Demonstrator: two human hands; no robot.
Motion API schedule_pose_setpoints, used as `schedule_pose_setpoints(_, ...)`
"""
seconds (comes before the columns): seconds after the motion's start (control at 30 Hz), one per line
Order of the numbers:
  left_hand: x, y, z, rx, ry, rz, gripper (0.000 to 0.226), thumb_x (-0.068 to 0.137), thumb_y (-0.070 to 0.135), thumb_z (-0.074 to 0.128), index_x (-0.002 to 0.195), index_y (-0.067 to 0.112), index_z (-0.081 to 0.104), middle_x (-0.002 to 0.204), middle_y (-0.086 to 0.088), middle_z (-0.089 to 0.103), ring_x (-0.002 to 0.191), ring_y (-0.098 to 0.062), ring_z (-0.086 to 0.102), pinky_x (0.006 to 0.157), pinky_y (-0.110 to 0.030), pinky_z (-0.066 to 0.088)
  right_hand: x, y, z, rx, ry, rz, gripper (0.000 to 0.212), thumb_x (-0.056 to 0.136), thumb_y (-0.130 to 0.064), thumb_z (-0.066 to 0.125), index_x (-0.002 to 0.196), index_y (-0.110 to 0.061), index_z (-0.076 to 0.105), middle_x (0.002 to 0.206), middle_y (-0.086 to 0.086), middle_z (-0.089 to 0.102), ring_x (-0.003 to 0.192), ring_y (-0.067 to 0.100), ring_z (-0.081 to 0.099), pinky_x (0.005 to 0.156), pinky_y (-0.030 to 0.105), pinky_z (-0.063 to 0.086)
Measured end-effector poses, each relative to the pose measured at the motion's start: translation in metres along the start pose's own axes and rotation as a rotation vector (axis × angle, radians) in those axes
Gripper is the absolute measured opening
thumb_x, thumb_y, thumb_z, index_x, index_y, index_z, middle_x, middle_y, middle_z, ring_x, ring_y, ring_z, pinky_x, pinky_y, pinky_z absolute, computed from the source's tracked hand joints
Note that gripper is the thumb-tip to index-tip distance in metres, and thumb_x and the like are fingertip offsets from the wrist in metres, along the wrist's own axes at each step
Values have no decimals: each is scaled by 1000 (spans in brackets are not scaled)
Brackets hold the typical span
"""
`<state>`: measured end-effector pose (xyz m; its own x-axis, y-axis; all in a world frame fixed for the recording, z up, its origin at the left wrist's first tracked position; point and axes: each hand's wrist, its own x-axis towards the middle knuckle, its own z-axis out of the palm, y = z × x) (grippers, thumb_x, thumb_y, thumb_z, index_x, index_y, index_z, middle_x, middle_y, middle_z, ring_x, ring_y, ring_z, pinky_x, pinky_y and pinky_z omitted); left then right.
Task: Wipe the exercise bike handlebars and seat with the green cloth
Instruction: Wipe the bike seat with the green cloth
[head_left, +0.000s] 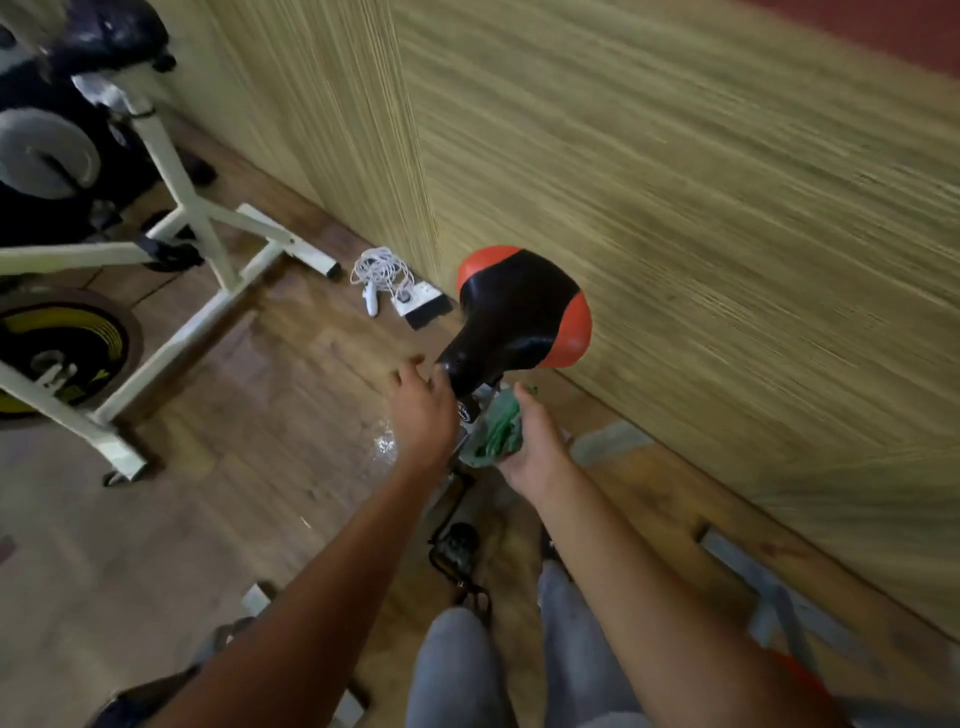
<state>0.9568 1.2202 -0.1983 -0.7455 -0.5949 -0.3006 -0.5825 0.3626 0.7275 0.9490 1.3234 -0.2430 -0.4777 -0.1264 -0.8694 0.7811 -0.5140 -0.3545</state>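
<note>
Right hand (535, 447) grips the cloth (493, 431) just below the seat (514, 312); left hand (421, 405), fingers spread, touches its nose. Seat wiping seems unfinished.

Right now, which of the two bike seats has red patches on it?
The seat by the hands, black with red rear corners. The other bike's seat, top left, is all dark.

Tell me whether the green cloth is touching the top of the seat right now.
Apart. The head view shows the green cloth bunched in the right hand below the seat, beside its post.
</note>
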Motion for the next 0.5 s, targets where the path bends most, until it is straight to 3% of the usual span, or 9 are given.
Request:
schedule_pose_setpoints(0.13,42,2,21,-96,-123,-168,47,100,32,46,142,11,46,133,-17,51,117,-28,54,99,-32,41,30,-14,22,-51,123,-53,60,88,-59,61,134,-21,56,125,9,66,109,30,66,100,50,52)
schedule_pose_setpoints(0.23,76,10,28,-103,-330,-219,50,102,44,36,124,5,58,119,-26,62,110,-36,61,93,-42,49,54,-24,41,-15,176,-102,64,91,-69,48,130,-19,60,123,11,67,104,30,68,91,46,56)
schedule_pose_setpoints(0.27,85,14,30,-89,-401,-230,54,105,44,31,119,2,62,118,-27,62,109,-35,62,89,-39,46,67,-21,46,-30,224,-118,77,83,-81,44,127,-20,62,122,10,68,104,30,68,89,45,57)
schedule_pose_setpoints(0.33,94,19,35,6,-502,-228,62,108,44,24,127,-3,59,129,-29,58,122,-36,56,98,-37,42,116,2,40,-42,319,-177,111,55,-103,36,130,-25,59,130,4,65,112,28,65,97,47,53)
schedule_pose_setpoints(0.4,92,11,40,95,-543,-162,55,109,38,25,133,-3,52,130,-31,57,123,-42,54,98,-41,42,114,22,40,-151,381,-293,122,48,-106,35,138,-25,53,138,1,59,123,25,59,106,47,47)
schedule_pose_setpoints(0.43,92,7,40,128,-548,-125,50,109,34,25,131,-3,50,126,-32,57,119,-45,55,94,-43,42,94,18,49,-150,400,-304,113,60,-101,37,139,-22,54,138,3,59,125,24,57,108,46,45)
schedule_pose_setpoints(0.5,100,3,40,119,-559,-150,48,109,33,24,128,-3,50,122,-33,58,116,-44,57,93,-44,44,59,-4,69,-104,410,-323,70,95,-66,41,140,-14,51,140,7,57,125,24,55,110,42,42)
